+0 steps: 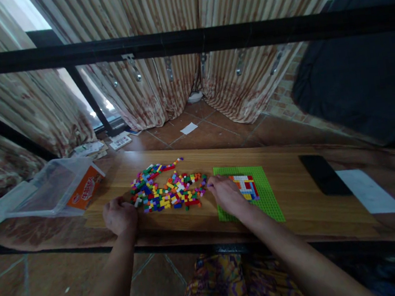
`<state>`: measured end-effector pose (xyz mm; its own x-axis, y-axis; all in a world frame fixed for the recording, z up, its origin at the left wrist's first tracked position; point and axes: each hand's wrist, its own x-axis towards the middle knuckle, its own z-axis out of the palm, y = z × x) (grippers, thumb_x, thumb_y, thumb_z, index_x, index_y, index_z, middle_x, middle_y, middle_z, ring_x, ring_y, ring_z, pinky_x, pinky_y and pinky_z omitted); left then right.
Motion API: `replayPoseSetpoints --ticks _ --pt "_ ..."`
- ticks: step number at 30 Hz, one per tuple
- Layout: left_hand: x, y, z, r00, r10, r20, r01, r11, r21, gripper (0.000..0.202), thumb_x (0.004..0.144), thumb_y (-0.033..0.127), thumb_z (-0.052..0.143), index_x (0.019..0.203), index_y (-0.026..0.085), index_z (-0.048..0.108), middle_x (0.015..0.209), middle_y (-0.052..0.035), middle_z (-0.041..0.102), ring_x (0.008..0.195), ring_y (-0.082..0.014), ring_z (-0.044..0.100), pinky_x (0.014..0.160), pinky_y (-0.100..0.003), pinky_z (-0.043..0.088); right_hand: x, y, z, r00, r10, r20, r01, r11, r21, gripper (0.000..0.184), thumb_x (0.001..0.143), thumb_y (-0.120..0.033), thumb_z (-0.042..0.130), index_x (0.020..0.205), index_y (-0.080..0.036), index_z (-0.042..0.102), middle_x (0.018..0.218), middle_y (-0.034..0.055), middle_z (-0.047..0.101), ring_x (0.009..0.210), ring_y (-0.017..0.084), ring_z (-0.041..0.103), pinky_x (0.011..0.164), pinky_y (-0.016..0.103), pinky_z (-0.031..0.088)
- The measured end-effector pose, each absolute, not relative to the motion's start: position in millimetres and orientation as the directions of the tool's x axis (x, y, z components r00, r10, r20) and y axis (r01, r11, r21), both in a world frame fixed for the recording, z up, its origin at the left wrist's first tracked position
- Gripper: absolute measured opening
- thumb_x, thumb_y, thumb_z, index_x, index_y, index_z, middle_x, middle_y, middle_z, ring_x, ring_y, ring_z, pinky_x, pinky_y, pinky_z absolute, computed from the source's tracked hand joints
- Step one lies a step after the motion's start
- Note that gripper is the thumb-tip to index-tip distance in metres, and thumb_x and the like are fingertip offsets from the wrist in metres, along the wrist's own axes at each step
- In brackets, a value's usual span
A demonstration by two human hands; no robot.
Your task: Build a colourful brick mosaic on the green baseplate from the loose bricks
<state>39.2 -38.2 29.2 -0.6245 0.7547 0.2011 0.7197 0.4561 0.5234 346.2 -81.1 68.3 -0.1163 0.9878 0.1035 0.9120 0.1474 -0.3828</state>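
Observation:
A loose heap of small multicoloured building bricks (172,193) is spread over the wooden board. At its left edge my left hand (120,216) rests with curled fingers; what they hold, if anything, is hidden. My right hand (226,193) reaches over the left part of a green baseplate (271,201), its fingers pinched at the heap's right edge. A speck of purple, seemingly a small building brick, shows at those fingertips. On the baseplate, partly behind my right hand, a flat patch of joined bricks (248,186) shows white, red, yellow and blue.
Left of the heap lies a clear plastic box (51,190) with an orange label. A black flat object (325,174) and a white sheet (371,190) lie at the right. Beyond the wooden board (199,222), a dark rail (184,41) crosses before striped curtains.

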Motion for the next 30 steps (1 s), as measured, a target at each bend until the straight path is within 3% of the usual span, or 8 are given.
replayPoseSetpoints --ticks 5,7,9,12,15,24,30 --pt "38 -38 28 -0.609 0.765 0.21 0.737 0.449 0.505 0.035 0.081 0.02 0.044 0.106 0.014 0.068 0.11 -0.0154 0.06 0.104 -0.0278 0.054 0.093 -0.04 0.043 341 -145 68 -0.107 0.987 0.117 0.709 0.158 -0.687 0.016 0.092 -0.023 0.046 0.085 -0.02 0.061 0.084 0.004 0.066 0.08 0.018 0.061 0.075 0.03 0.045" --pt "38 -37 27 -0.611 0.761 0.215 0.74 0.453 0.497 0.035 0.081 0.02 0.044 0.107 0.014 0.068 0.111 -0.015 0.061 0.104 -0.0276 0.055 0.093 -0.04 0.043 339 -168 61 -0.056 0.998 0.039 0.573 0.064 -0.817 0.015 0.091 -0.028 0.049 0.083 -0.021 0.06 0.077 0.0014 0.065 0.073 0.017 0.061 0.07 0.029 0.046" --pt "39 -37 27 -0.618 0.756 0.215 0.737 0.462 0.493 0.036 0.081 0.02 0.044 0.107 0.014 0.068 0.111 -0.0147 0.061 0.104 -0.0274 0.055 0.094 -0.04 0.043 341 -183 53 0.013 0.994 -0.112 0.326 -0.11 -0.939 0.018 0.087 -0.037 0.054 0.081 -0.021 0.059 0.068 -0.0009 0.063 0.064 0.015 0.061 0.062 0.027 0.047" --pt "39 -36 28 -0.621 0.758 0.201 0.734 0.471 0.49 0.036 0.081 0.02 0.044 0.107 0.014 0.068 0.112 -0.0146 0.06 0.103 -0.0272 0.055 0.093 -0.04 0.044 350 -193 44 0.08 0.937 -0.339 -0.07 -0.334 -0.94 0.03 0.073 -0.048 0.069 0.075 -0.019 0.06 0.06 -0.0018 0.062 0.056 0.014 0.061 0.053 0.025 0.048" --pt "38 -36 27 -0.619 0.759 0.202 0.734 0.468 0.493 0.035 0.081 0.02 0.045 0.106 0.015 0.068 0.111 -0.0144 0.061 0.104 -0.0275 0.055 0.093 -0.04 0.044 363 -194 43 0.146 0.899 -0.412 -0.244 -0.371 -0.896 0.036 0.059 -0.045 0.082 0.073 -0.017 0.064 0.058 -0.0013 0.063 0.053 0.013 0.06 0.051 0.024 0.05" --pt "34 -35 20 -0.603 0.759 0.246 0.754 0.441 0.487 0.034 0.081 0.02 0.045 0.106 0.014 0.068 0.108 -0.0153 0.061 0.103 -0.0286 0.056 0.092 -0.042 0.045 378 -196 44 0.182 0.874 -0.451 -0.359 -0.368 -0.858 0.039 0.057 -0.045 0.084 0.081 -0.017 0.072 0.066 0.0021 0.068 0.058 0.012 0.061 0.057 0.025 0.052" --pt "36 -36 22 -0.605 0.763 0.229 0.748 0.446 0.492 0.035 0.081 0.02 0.045 0.105 0.013 0.068 0.112 -0.0172 0.061 0.105 -0.0305 0.056 0.091 -0.042 0.044 391 -191 47 0.308 0.893 -0.328 -0.168 -0.288 -0.943 0.04 0.063 -0.051 0.078 0.087 -0.02 0.074 0.079 0.0041 0.07 0.07 0.016 0.064 0.068 0.031 0.054"
